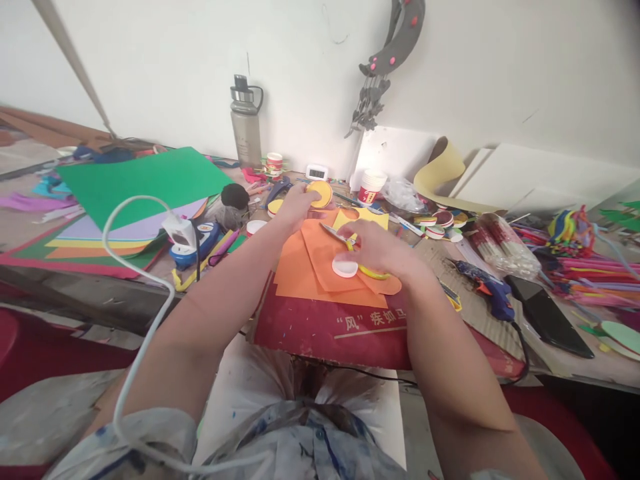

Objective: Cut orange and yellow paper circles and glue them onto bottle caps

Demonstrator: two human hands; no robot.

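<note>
My left hand (299,205) grips a round yellow disc (320,193) by its edge, above the back of the orange paper (300,280). Scissors (334,233) with yellow handles are under my right hand (373,243), its fingers curled around them near the pivot. Their blades point to the far left. A white round cup piece (345,268) lies on the orange sheets just below the right hand's fingertips. Yellow paper (377,220) with a rounded cutout is behind the right hand. A second yellow disc (276,208) sits beside the left wrist.
A red board (320,333) lies under the paper. At right are a blue glue gun (485,290), a black phone (550,317) and bundled pipe cleaners (595,277). A bottle (246,127) stands by the wall. Green paper (145,180) and a white cable (145,340) are at left.
</note>
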